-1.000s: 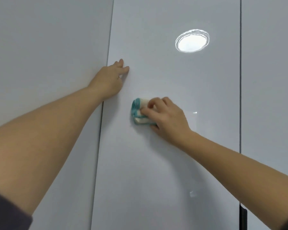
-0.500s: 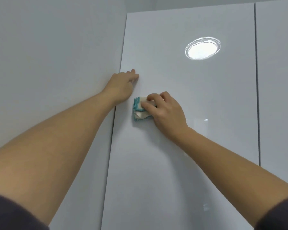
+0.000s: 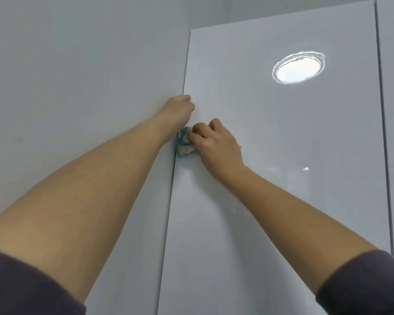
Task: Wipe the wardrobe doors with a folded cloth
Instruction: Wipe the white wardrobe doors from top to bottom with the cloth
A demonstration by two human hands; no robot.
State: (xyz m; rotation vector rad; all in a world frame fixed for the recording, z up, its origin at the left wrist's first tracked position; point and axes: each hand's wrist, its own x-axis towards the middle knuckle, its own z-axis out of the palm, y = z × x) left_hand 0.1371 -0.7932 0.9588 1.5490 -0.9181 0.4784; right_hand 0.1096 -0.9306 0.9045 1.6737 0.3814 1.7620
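Both arms are raised and extended forward and upward, bare from the dark sleeves [image 3: 21, 287] to the wrists. The left arm is held nearly straight. The left hand [image 3: 179, 108] is set at the left edge of the door [image 3: 282, 178], with its fingers bent at that edge; whether the edge is gripped cannot be determined. The right arm is extended from the lower right. The right hand [image 3: 216, 144] is placed just below and right of the left hand, its back toward the camera, with the fingers curled round a folded cloth [image 3: 184, 147] held against the door.
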